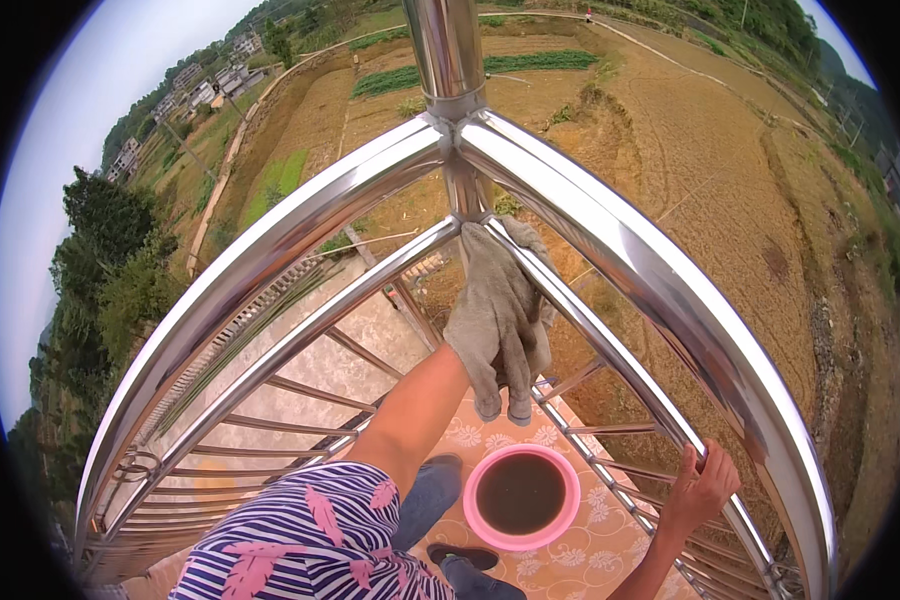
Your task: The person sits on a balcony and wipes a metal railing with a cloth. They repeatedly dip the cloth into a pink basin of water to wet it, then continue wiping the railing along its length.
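Note:
A worn grey cloth glove (495, 315) covers my left hand (487, 300), which wraps around the right-hand lower rail (570, 300) just below the corner post (469, 191). Two glove fingers dangle loosely beneath it; my own fingers are hidden inside. Farther down that same polished metal rail, my bare right hand (709, 476) grips it. Above both hands runs the thicker top handrail (645, 255), meeting the left handrail (285, 232) at the corner. On the floor below stands a pink basin (471, 491) holding dark liquid (521, 493).
Thin metal balusters (292, 427) line both sides of the balcony. The patterned tile floor (570, 559) lies beneath my shoes (465, 556). Outside the railing, a concrete surface (307, 360) is far below on the left, and brown fields (705, 187) spread out ahead and right.

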Demonstrator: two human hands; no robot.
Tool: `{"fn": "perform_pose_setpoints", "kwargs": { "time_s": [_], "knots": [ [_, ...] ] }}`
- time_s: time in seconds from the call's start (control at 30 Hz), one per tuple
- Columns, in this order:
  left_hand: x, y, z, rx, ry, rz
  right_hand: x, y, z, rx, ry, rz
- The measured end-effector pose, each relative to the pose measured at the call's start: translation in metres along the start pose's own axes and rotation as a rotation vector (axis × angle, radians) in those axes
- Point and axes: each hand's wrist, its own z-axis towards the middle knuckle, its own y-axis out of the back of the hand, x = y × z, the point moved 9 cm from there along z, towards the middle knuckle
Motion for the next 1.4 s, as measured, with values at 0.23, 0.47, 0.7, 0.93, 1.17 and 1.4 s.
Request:
{"fn": "perform_pose_setpoints", "kwargs": {
  "time_s": [0.23, 0.47, 0.7, 0.93, 1.17, 1.4],
  "knots": [
    [-0.031, -0.099, -0.040, -0.184, -0.175, 1.635, 0.115, 0.157, 0.066, 0.008, 0.489, 0.171],
    [0.020, -0.018, 0.011, 0.649, 1.020, 2.934, -0.015, 0.061, 0.147, 0.564, -0.233, 0.183],
    [0.002, 0.061, 0.001, 0.189, 0.506, 2.443, 0.002, 0.082, 0.139, 0.262, -0.190, 0.066],
    [-0.042, -0.044, 0.004, -0.232, 0.317, 1.866, -0.001, 0.085, 0.137, 0.197, -0.171, 0.142],
    [-0.045, 0.030, -0.007, -0.397, 0.182, 1.830, 0.002, 0.089, 0.138, 0.216, -0.216, 0.174],
    [-0.023, 0.020, -0.002, -0.146, 0.337, 1.798, -0.003, 0.089, 0.137, 0.185, -0.229, 0.152]
  ]
}}
